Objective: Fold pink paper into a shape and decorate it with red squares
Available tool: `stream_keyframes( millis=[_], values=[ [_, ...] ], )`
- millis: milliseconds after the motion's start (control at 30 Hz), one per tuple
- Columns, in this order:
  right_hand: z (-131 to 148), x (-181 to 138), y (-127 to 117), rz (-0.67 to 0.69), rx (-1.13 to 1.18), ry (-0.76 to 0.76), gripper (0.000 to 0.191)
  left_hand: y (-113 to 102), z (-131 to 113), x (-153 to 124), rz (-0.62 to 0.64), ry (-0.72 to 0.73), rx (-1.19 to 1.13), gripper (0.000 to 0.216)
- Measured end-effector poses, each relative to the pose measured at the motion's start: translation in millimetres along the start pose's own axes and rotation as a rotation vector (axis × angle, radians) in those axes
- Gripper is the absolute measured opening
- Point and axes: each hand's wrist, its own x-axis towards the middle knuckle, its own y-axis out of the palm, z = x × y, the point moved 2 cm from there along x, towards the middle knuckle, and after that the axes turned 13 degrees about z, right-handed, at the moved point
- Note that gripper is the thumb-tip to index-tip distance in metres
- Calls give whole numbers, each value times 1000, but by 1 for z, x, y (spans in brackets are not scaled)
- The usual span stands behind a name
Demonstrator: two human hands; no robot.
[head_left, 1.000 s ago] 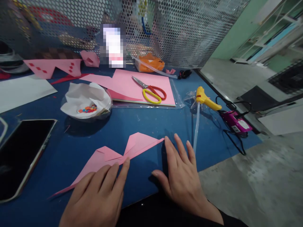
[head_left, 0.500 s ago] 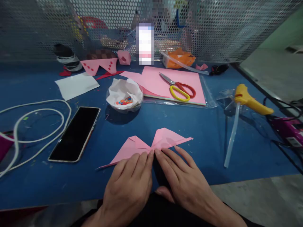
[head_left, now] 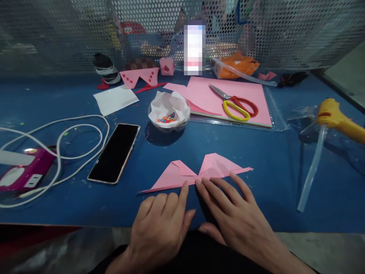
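Observation:
A folded sheet of pink paper point(head_left: 168, 178) lies on the blue table, with two raised triangular flaps and long thin tips at either end. My left hand point(head_left: 162, 220) rests at its near edge, index finger stretched out to the fold left of the middle, the other fingers bent and the thumb apart. Fingers extended, my right hand point(head_left: 230, 207) presses flat on the paper's near edge right of the middle. Neither hand grips anything.
Beyond the paper stand a paper-lined bowl point(head_left: 169, 110) of small coloured bits and a pink paper stack point(head_left: 199, 91) with scissors point(head_left: 235, 106) on top. A phone point(head_left: 115, 154), white cable point(head_left: 59, 152) and purple power strip point(head_left: 34, 167) lie left; a yellow glue gun point(head_left: 335, 116) lies right.
My left hand has drawn back slightly from the middle, its other fingers now bent off the paper. My right hand stays on the paper. The view has shifted left.

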Motion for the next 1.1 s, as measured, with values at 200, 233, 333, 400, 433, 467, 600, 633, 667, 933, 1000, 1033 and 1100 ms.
stream_keyframes(
  millis=[200, 233, 333, 400, 433, 467, 600, 633, 667, 933, 1000, 1033, 1100],
  values=[
    [0, 0, -2, 2, 17, 19, 58, -1, 3, -10, 10, -49, 21, 36],
    [0, 0, -2, 6, 17, 23, 58, -1, 3, -11, 12, -59, 25, 36],
    [0, 0, -3, 14, 18, 36, 58, -3, 2, -13, 16, -89, 44, 36],
    [0, 0, -3, 14, 21, 40, 58, -3, 2, -14, 19, -99, 58, 36],
    [1, 0, -3, 11, 19, 40, 58, -3, 2, -15, 20, -104, 63, 37],
    [1, 0, -3, 14, 15, 40, 57, -4, 2, -15, 22, -111, 67, 37],
    [1, 1, -5, 26, -32, 21, 54, -5, 4, -21, 36, -135, 85, 39],
    [1, 1, -6, 26, -40, 18, 53, -5, 5, -22, 35, -143, 90, 39],
    [1, 1, -6, 21, -46, 18, 52, -6, 6, -24, 35, -151, 96, 40],
    [3, 2, -7, 14, -51, 32, 52, -12, 18, -33, 78, -139, 213, 40],
    [3, 2, -7, 21, -51, 34, 52, -12, 21, -35, 83, -134, 235, 40],
    [3, 1, -7, 22, -52, 35, 51, -12, 22, -36, 86, -128, 242, 39],
    [3, 1, -7, 24, -53, 34, 51, -12, 24, -39, 82, -115, 250, 39]
  ],
)
